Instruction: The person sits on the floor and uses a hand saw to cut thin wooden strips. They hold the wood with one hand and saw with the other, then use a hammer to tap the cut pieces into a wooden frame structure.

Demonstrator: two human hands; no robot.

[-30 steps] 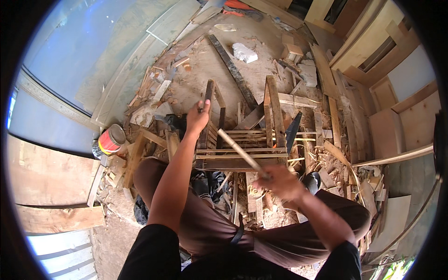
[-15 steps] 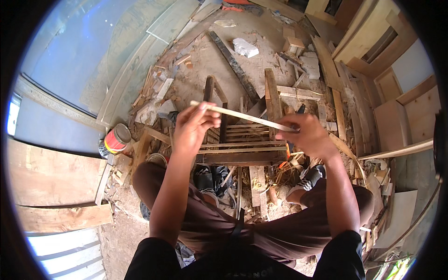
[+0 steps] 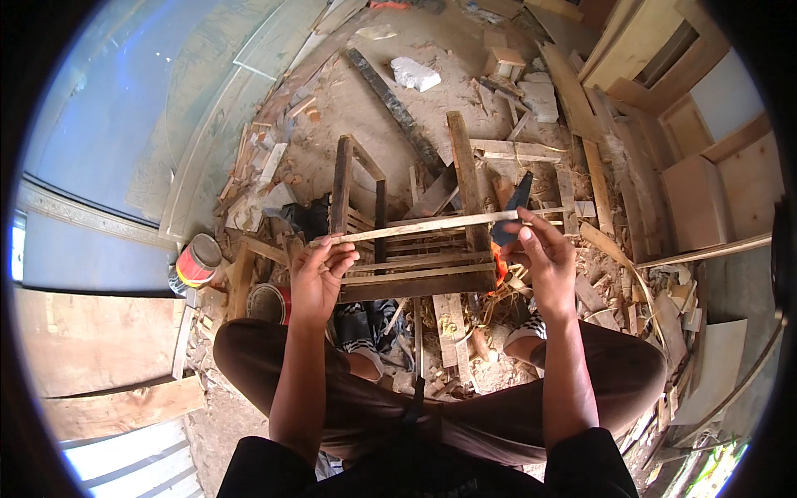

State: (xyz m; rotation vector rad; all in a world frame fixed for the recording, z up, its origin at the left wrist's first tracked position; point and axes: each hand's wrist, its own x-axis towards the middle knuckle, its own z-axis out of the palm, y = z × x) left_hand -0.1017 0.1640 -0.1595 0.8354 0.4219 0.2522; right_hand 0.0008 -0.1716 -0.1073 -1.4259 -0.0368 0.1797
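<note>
A thin wooden slat (image 3: 423, 226) is stretched between my two hands, its right end a little higher. My left hand (image 3: 320, 270) is closed on the left end, and my right hand (image 3: 541, 259) pinches the right end between thumb and fingers. Beneath the slat lies a small wooden frame (image 3: 419, 287), perhaps a stool or chair, with several thin slats laid across it and legs pointing away from me. Just beyond my right hand is a handsaw (image 3: 516, 203) with a dark blade and an orange handle, partly hidden behind the slat and the frame.
A red paint can (image 3: 199, 261) stands at the left, and another can (image 3: 270, 304) sits by my left knee. A dark beam (image 3: 397, 112) and a white block (image 3: 414, 74) lie farther off. Wood scraps and shavings litter the ground. Wooden panels (image 3: 656, 66) lean at the right.
The slat has swung from sloping down rightward to rising slightly rightward. My left hand has moved lower, and my right hand has turned, showing its fingers. The view has shifted slightly.
</note>
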